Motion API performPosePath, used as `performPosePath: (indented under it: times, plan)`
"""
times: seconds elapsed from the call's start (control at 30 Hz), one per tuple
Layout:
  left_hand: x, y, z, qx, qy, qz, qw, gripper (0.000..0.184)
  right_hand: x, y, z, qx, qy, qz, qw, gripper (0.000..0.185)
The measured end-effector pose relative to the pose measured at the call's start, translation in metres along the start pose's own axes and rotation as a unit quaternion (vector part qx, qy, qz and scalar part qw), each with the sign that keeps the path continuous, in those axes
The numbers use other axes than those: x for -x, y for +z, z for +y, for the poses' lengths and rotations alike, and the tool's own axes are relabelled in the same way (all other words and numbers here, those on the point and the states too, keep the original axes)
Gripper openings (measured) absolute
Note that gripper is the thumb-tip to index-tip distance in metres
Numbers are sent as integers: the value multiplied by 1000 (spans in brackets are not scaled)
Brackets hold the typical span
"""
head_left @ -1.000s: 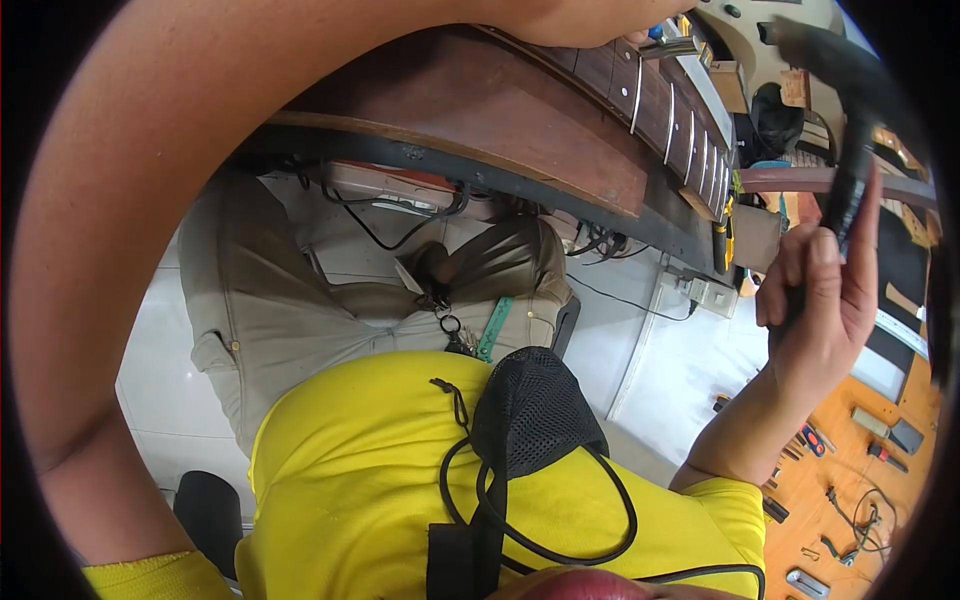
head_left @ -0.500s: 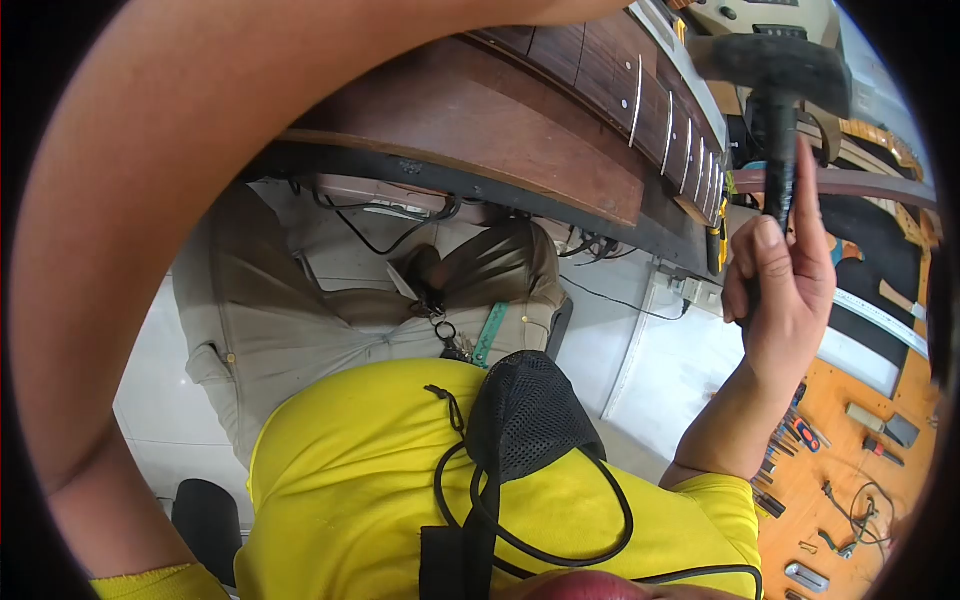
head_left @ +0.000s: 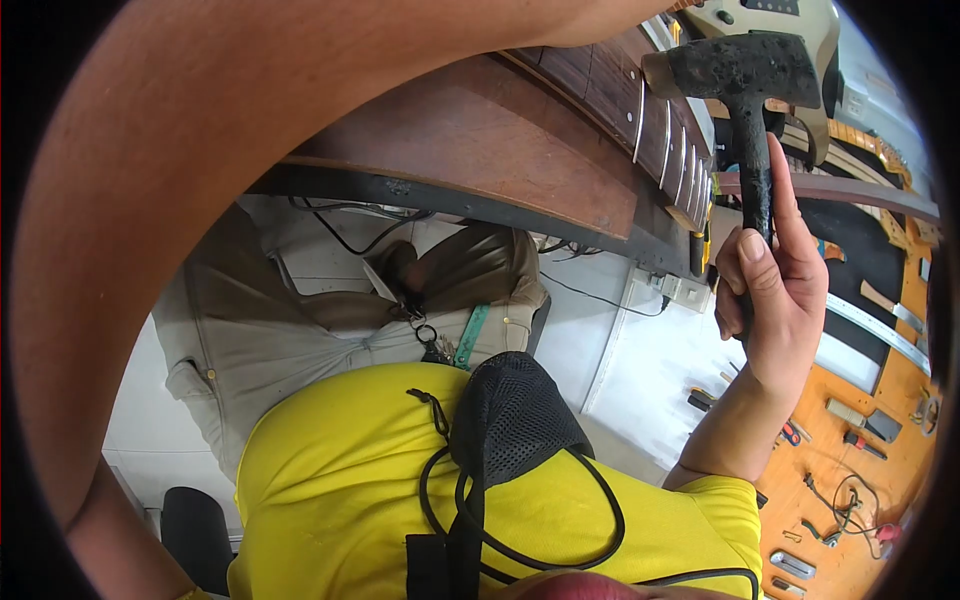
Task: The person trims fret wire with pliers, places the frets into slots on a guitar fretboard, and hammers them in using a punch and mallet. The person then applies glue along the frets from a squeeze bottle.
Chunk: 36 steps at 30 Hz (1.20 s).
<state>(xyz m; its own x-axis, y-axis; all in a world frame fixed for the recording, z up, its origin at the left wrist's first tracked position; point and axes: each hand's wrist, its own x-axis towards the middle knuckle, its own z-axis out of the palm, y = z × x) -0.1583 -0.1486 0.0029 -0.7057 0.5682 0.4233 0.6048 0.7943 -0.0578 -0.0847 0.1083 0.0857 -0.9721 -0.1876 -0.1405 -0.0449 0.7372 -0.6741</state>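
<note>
Hammer (head_left: 748, 112): held up in the right hand (head_left: 785, 290), head (head_left: 745, 68) at the top and set crosswise, partly covering the fretted neck (head_left: 605, 85) from this camera. Depth between them can't be read from one view, so no call on contact. Right fingers are curled round the black handle (head_left: 757, 190), thumb laid against it, index straight along the side toward the head. Left arm (head_left: 250, 150) arcs across the top; left hand (head_left: 610, 25) runs off the upper edge, finger state can't be told.

Handling, judged by looks: head is probably metal, so top-heavy and rigid; expect it to tip or twist about the grip. Handle is glossy in places, maybe a bit slick. Index along the shaft should help aim and resist twist, at some cost in squeeze. Best hold: low on the handle for swing, closer to the head for light control. One end of the head is paler, material unclear.

Neck: lies over the wooden bench top (head_left: 470, 160), looks stiff and fairly light. Bright frets (head_left: 639, 120) and dark face likely mark easily. Hold by the side edges.
</note>
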Motion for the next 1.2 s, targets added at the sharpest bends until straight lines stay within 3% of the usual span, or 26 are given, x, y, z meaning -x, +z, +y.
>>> performPosePath:
  times: [0.63, 0.73, 0.8, 0.87, 1.1, 1.2]
  plan:
    - [8, -8, -2, -6, -4, -34, 999, 18, -12, -8, -3, 31, 21, -28, 999, 61]
    - [3, -4, -2, -14, -21, -55, 998, 18, -10, -17, 2, -33, 31, -53, 998, 61]
    - [-1, 41, -8, 71, -49, 153, 984, 15, 1, -21, 6, -82, 38, -49, 995, 67]
    - [-8, 39, -10, 85, -107, 93, 986, 16, 10, -30, 22, -163, 11, 2, 987, 67]
    - [-25, 12, -6, 113, -152, -6, 982, 17, 52, -79, 114, -111, -13, 238, 965, 32]
    - [-31, 0, -4, 88, -194, -48, 976, 22, 63, -81, 160, -84, -38, 317, 944, 33]
